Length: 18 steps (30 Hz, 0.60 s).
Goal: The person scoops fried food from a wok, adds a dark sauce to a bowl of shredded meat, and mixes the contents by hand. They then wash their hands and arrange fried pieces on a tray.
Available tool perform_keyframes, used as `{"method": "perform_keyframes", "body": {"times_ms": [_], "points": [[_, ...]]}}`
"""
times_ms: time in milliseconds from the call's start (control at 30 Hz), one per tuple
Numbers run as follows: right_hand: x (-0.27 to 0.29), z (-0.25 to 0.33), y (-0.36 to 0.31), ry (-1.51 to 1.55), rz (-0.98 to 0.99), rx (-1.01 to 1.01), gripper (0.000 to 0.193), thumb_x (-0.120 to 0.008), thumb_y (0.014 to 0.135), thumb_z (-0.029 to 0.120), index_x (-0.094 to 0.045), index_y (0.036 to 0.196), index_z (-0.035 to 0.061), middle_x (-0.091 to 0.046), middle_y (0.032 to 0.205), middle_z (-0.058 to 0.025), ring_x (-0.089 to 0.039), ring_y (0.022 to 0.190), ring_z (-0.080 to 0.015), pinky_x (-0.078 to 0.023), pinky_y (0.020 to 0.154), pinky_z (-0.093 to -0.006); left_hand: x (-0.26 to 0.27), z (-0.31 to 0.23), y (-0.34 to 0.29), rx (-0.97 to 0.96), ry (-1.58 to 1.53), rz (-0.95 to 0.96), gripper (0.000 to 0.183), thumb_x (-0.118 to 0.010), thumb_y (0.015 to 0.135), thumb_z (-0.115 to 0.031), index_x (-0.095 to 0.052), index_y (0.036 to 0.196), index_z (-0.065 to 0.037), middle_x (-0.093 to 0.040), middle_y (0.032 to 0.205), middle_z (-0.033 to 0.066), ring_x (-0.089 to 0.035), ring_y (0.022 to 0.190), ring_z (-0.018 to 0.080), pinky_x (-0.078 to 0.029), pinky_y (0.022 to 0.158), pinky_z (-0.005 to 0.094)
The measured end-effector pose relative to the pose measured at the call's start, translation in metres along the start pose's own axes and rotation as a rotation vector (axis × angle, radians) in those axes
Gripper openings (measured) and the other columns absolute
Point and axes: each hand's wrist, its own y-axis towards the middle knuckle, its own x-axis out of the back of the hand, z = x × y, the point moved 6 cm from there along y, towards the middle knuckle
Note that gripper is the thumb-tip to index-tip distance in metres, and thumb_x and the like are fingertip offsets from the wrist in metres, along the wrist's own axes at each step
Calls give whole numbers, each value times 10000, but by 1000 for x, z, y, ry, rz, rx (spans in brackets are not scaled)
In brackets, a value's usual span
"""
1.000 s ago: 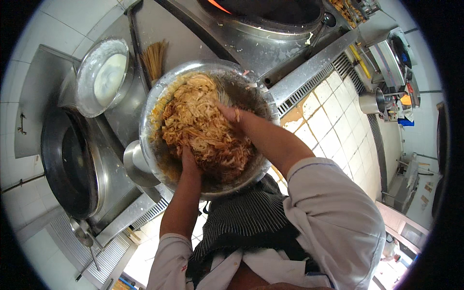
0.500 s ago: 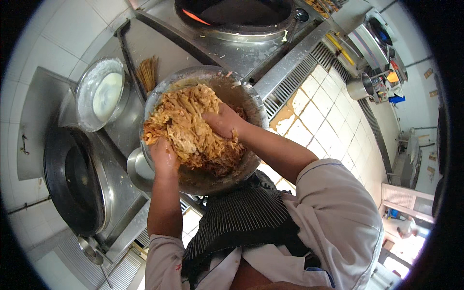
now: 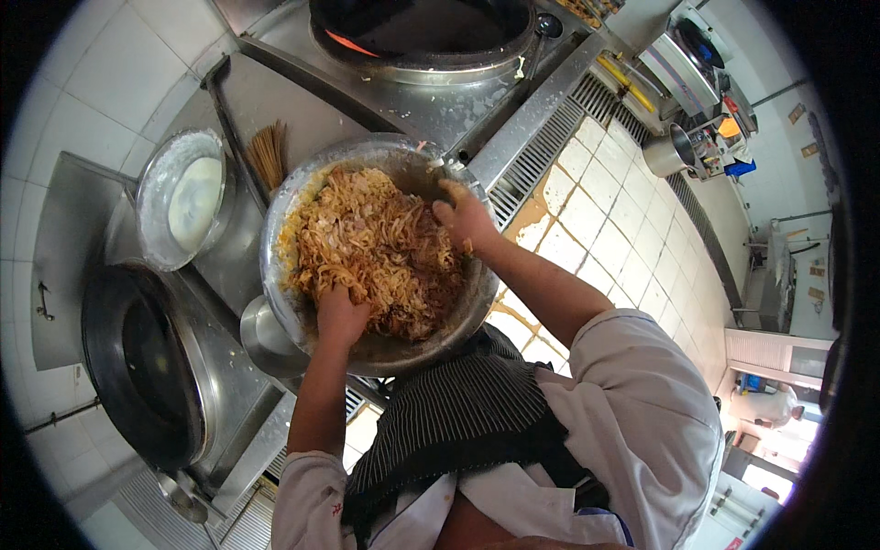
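A large metal bowl (image 3: 278, 316) holds a heap of pale brown, shredded, coated food (image 3: 367, 238), with darker reddish-brown strands at its right side. My left hand (image 3: 341, 316) is sunk into the near left part of the heap, and its fingers are mostly hidden in the strands. Over the right side of the bowl is my right hand (image 3: 466, 218), open, with thumb and fingers apart beside the inner wall. Bits of coating cling to it. No clump shows in it.
A basin with pale liquid (image 3: 194, 203) stands at the left, beside a bamboo brush (image 3: 269, 154). Black woks (image 3: 142, 362) sit at lower left and top. A metal pot (image 3: 268, 335) touches the bowl's near left. Another person (image 3: 768, 406) is far right.
The big lifted mass of shredded food is back down in the bowl. My right hand has moved off it toward the right rim; my left hand has shifted inward, into the heap.
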Motion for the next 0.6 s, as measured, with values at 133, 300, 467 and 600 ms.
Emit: {"method": "perform_keyframes", "body": {"times_ms": [133, 300, 467, 600], "points": [[-12, 6, 60, 233, -58, 171, 518, -607, 987, 282, -534, 1437, 37, -699, 1207, -258, -704, 1044, -363, -549, 931, -437, 19, -11, -5, -89, -48, -132, 540, -768, 850, -361, -652, 1225, 10, -605, 1288, 278, -592, 1195, 436, -493, 994, 509], [-113, 30, 110, -80, 483, 138, 407, -602, 979, 333, -651, 1281, 64, -717, 1096, -214, -706, 918, -325, -572, 808, -450, 33, -1, -7, 26, -89, -217, 548, -701, 927, -374, -637, 1335, -15, -605, 1353, 248, -590, 1235, 408, -470, 1045, 493], [-141, 62, 61, -215, 449, 461, 393, -622, 889, 328, -721, 1097, 9, -727, 879, -193, -700, 870, -379, -551, 781, -515, 56, 28, 13, -18, -122, -361, 479, -588, 1024, -331, -640, 1305, 55, -623, 1313, 259, -593, 1201, 403, -465, 1047, 465], [-89, 64, 59, -118, 222, 475, 431, -602, 908, 337, -686, 1191, 22, -717, 1042, -212, -682, 1003, -404, -539, 883, -512, 51, 47, 64, -182, -66, -305, 630, -523, 1059, -417, -450, 1514, 11, -478, 1509, 236, -522, 1327, 370, -433, 1100, 433]]}}
